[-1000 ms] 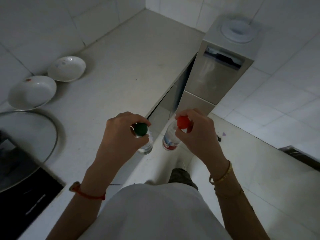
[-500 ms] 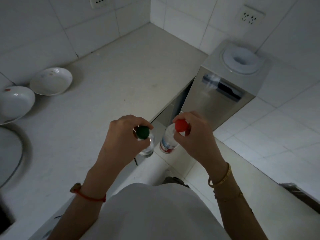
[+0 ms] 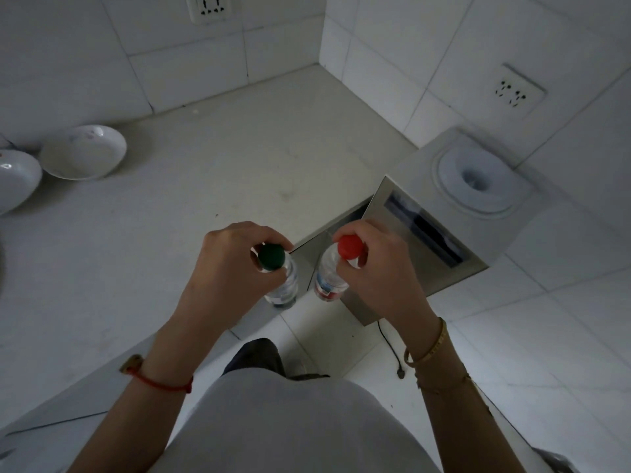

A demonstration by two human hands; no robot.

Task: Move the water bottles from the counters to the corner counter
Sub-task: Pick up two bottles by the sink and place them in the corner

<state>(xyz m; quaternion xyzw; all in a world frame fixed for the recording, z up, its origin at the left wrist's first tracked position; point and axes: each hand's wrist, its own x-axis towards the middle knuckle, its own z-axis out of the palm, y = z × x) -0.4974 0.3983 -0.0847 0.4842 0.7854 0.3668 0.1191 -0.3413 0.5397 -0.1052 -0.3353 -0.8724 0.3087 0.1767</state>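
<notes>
My left hand grips the neck of a clear water bottle with a green cap; it hangs upright over the counter's front edge. My right hand holds a second clear bottle with a red cap and a red-and-blue label, hanging just past the counter edge, above the floor. The two bottles are side by side, a small gap between them. The pale corner counter stretches ahead to the tiled wall corner.
Two white bowls sit at the counter's left, near the wall. A steel water dispenser stands on the floor right of the counter. Wall sockets are on both walls. A cable lies on the floor.
The view has tilted up and swung toward the wall corner, bringing the sockets in and dropping the dark hob on the left out of frame. Both hands keep the same grip on the bottles.
</notes>
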